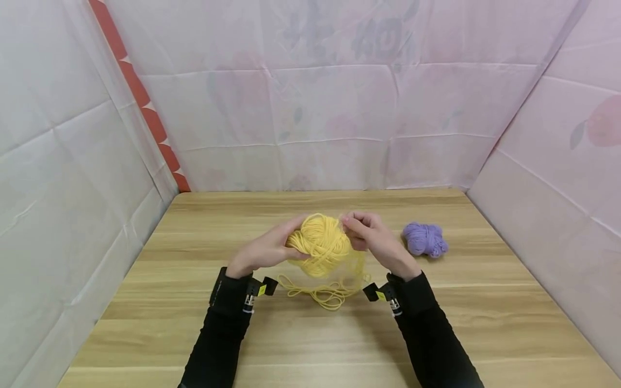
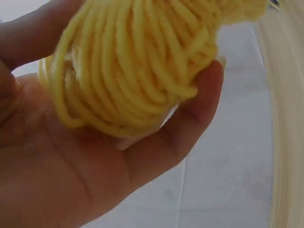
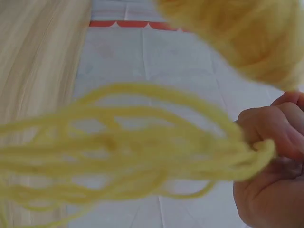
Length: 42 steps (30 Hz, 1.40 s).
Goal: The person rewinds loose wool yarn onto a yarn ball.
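A ball of yellow yarn [image 1: 319, 245] is held above the table by my left hand [image 1: 264, 249]. In the left wrist view the fingers [image 2: 190, 111] and thumb curl round the wound strands [image 2: 123, 66]. Beside the ball, on its right, my right hand [image 1: 372, 237] pinches yellow yarn between thumb and fingers; the exact pinch point is small and partly hidden. Loose yellow strands [image 3: 142, 147] hang below this hand, blurred in the right wrist view. Their lower loops [image 1: 327, 295] lie on the table under the ball.
A purple yarn bundle [image 1: 425, 239] lies on the wooden table [image 1: 301, 345] to the right of my right hand. Pale sheets [image 1: 335, 118] hang behind the table and on both sides. A red strip [image 1: 140, 91] runs down the back left corner.
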Each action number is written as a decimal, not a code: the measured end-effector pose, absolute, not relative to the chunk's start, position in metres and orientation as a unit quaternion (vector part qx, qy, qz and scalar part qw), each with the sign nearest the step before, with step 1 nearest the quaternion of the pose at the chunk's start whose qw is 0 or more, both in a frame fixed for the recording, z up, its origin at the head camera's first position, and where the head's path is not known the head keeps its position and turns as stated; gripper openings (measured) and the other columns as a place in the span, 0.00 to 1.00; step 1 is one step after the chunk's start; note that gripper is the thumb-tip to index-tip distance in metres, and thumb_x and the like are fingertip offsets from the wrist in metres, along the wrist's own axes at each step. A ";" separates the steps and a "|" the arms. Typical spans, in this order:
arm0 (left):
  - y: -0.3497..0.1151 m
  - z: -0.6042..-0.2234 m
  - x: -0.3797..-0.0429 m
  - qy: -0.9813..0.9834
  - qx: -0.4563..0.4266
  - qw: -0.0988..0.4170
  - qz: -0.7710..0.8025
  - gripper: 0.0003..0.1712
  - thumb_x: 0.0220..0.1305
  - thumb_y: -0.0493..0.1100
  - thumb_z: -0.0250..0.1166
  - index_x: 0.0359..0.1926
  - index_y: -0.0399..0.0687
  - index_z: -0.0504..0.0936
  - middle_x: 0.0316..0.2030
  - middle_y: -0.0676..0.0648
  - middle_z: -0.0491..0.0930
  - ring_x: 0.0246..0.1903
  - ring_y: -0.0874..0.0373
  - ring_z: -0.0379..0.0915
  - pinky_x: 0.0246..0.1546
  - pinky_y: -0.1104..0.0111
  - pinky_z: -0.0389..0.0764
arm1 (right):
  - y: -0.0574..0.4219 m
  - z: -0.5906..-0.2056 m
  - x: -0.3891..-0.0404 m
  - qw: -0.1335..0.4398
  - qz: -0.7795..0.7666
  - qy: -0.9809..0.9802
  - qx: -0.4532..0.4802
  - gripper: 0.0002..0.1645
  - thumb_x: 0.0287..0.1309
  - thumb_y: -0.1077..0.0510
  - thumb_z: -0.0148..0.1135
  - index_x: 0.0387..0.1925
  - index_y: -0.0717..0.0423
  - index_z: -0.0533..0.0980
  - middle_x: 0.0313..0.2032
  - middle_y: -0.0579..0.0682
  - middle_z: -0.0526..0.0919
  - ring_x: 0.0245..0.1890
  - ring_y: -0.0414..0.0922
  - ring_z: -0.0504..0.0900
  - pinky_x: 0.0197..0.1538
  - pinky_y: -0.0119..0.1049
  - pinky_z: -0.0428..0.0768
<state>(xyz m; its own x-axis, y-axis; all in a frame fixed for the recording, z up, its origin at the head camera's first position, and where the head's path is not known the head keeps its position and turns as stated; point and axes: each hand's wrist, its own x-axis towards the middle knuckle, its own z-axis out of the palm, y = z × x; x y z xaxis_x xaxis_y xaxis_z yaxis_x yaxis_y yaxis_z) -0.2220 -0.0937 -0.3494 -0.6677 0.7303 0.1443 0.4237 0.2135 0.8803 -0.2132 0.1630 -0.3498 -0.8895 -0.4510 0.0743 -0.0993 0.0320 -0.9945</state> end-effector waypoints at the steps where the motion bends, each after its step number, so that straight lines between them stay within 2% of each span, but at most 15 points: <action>1: -0.093 -0.351 -0.223 0.775 0.377 0.136 0.489 0.42 0.55 0.27 0.64 0.70 0.45 0.60 0.58 0.40 0.73 0.56 0.48 0.72 0.59 0.58 0.76 | 0.163 -0.349 -0.212 0.131 -0.675 0.697 -0.205 0.16 0.72 0.50 0.49 0.31 0.56 0.68 0.19 0.44 0.54 0.17 0.40 0.53 0.26 0.35 0.53; 4: -0.090 -0.353 -0.225 0.808 0.342 0.090 0.471 0.42 0.54 0.27 0.65 0.70 0.44 0.60 0.59 0.39 0.73 0.58 0.45 0.71 0.61 0.53 0.73 | 0.165 -0.344 -0.206 0.137 -0.691 0.673 -0.227 0.14 0.72 0.51 0.48 0.40 0.59 0.72 0.18 0.45 0.58 0.17 0.43 0.55 0.26 0.37 0.55; 6: -0.089 -0.354 -0.227 0.827 0.299 0.060 0.473 0.41 0.55 0.28 0.66 0.69 0.44 0.60 0.60 0.38 0.73 0.59 0.43 0.70 0.62 0.50 0.72 | 0.164 -0.341 -0.202 0.142 -0.687 0.671 -0.240 0.16 0.72 0.53 0.48 0.50 0.60 0.73 0.19 0.44 0.64 0.17 0.42 0.58 0.24 0.36 0.58; 8: -0.087 -0.354 -0.229 0.833 0.254 0.029 0.490 0.42 0.55 0.30 0.67 0.69 0.45 0.59 0.62 0.38 0.71 0.61 0.42 0.69 0.64 0.49 0.70 | 0.163 -0.338 -0.198 0.141 -0.664 0.686 -0.261 0.17 0.72 0.55 0.48 0.54 0.61 0.72 0.20 0.44 0.68 0.17 0.40 0.62 0.22 0.34 0.63; 12: -0.088 -0.352 -0.232 0.797 0.188 -0.013 0.573 0.43 0.57 0.32 0.67 0.70 0.46 0.56 0.62 0.39 0.70 0.61 0.44 0.69 0.63 0.52 0.72 | 0.155 -0.334 -0.194 0.143 -0.598 0.728 -0.304 0.17 0.72 0.56 0.48 0.54 0.60 0.74 0.22 0.46 0.72 0.16 0.38 0.65 0.18 0.31 0.67; 18: -0.092 -0.348 -0.231 0.656 0.171 -0.024 0.735 0.37 0.64 0.35 0.63 0.67 0.53 0.55 0.60 0.44 0.68 0.60 0.50 0.70 0.56 0.61 0.78 | 0.139 -0.341 -0.196 0.194 -0.530 0.746 -0.354 0.16 0.72 0.56 0.48 0.52 0.56 0.77 0.22 0.55 0.72 0.15 0.36 0.63 0.14 0.31 0.63; 25: -0.099 -0.340 -0.227 0.524 0.177 -0.043 0.832 0.29 0.69 0.35 0.57 0.65 0.55 0.56 0.59 0.44 0.68 0.58 0.52 0.72 0.50 0.67 0.82 | 0.131 -0.357 -0.205 0.215 -0.485 0.747 -0.400 0.16 0.73 0.59 0.45 0.49 0.56 0.79 0.20 0.51 0.72 0.13 0.35 0.61 0.14 0.30 0.62; 31: -0.103 -0.334 -0.223 0.492 0.180 -0.034 0.851 0.29 0.70 0.36 0.55 0.66 0.56 0.55 0.59 0.45 0.66 0.58 0.53 0.71 0.50 0.66 0.82 | 0.131 -0.370 -0.216 0.231 -0.473 0.760 -0.382 0.17 0.74 0.57 0.44 0.45 0.57 0.79 0.19 0.58 0.70 0.14 0.37 0.63 0.16 0.29 0.65; 37: -0.105 -0.333 -0.222 0.482 0.196 0.004 0.854 0.27 0.71 0.35 0.53 0.66 0.55 0.56 0.58 0.46 0.67 0.55 0.54 0.72 0.49 0.67 0.82 | 0.140 -0.380 -0.228 0.243 -0.493 0.772 -0.319 0.19 0.75 0.53 0.43 0.40 0.60 0.78 0.19 0.48 0.67 0.15 0.36 0.62 0.18 0.27 0.64; 42: -0.109 -0.334 -0.223 0.507 0.227 0.077 0.828 0.32 0.70 0.32 0.52 0.69 0.55 0.55 0.59 0.45 0.68 0.54 0.55 0.73 0.51 0.66 0.81 | 0.152 -0.382 -0.236 0.223 -0.558 0.762 -0.240 0.18 0.73 0.50 0.46 0.36 0.59 0.75 0.18 0.43 0.65 0.16 0.35 0.59 0.20 0.29 0.59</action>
<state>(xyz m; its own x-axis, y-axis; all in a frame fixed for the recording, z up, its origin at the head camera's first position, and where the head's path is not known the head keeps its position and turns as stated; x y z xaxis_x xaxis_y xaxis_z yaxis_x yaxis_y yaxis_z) -0.2230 -0.1088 -0.3336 -0.8853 0.3576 0.2973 0.1028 -0.4730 0.8750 -0.2361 0.1519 -0.3817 -0.7851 -0.6151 -0.0724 -0.1162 0.2612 -0.9583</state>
